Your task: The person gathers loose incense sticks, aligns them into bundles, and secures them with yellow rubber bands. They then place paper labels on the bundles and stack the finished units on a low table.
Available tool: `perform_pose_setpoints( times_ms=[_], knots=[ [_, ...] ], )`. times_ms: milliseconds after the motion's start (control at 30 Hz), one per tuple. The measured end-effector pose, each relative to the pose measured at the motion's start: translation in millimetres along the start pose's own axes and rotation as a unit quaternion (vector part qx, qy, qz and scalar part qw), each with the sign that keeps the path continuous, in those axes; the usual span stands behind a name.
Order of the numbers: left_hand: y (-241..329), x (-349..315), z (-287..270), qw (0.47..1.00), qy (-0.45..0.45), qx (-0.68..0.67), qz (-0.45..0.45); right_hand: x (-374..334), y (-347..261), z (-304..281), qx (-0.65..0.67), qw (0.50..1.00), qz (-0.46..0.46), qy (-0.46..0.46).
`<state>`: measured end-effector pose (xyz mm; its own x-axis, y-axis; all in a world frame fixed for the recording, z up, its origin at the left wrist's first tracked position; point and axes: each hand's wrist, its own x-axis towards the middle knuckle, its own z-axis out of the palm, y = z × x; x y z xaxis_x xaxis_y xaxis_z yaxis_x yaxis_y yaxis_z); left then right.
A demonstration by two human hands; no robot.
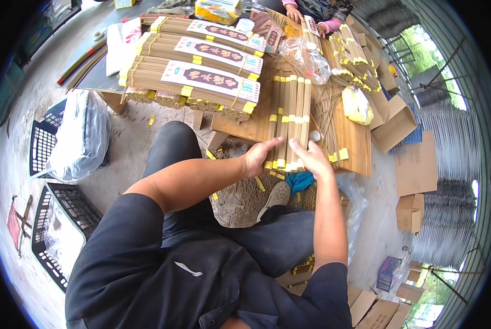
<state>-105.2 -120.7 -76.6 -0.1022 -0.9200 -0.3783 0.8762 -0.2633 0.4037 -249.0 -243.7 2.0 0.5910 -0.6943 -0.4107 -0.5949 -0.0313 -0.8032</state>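
Incense bundles (289,120) lie side by side on the worktop (355,142), long axes pointing away from the person, both hands, left (261,156) and right (311,158), open-fingered against their near ends.

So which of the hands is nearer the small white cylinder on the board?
Right. The right hand sits just below the white cylinder; the left hand is farther left, across the row of incense bundles.

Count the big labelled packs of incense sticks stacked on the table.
3. The nearest pack lies at the table's front edge, the middle pack just behind it, the farthest pack behind that. More may be hidden beyond them.
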Motion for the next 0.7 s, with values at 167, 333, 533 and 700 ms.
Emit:
perform_pose_setpoints(
  times_ms=[167, 333, 533, 700],
  knots=[
    [2, -10, 21, 0.999, 0.025, 0.038, -0.026, 30, 6, -2, 0.120, 0.990, 0.061, 0.046],
    [9, -1, 30, 0.979, 0.040, 0.152, 0.128, 12, -33, 17, 0.251, 0.963, 0.064, 0.078],
    [22, 8, 39, 0.897, 0.001, 0.319, 0.306, 21, -8, 17, 0.339, 0.912, -0.221, 0.062],
    [82, 32, 61, 0.770, -0.032, 0.485, 0.413, 43, -31, -6, 0.277, 0.859, -0.418, 0.105]
  ],
)
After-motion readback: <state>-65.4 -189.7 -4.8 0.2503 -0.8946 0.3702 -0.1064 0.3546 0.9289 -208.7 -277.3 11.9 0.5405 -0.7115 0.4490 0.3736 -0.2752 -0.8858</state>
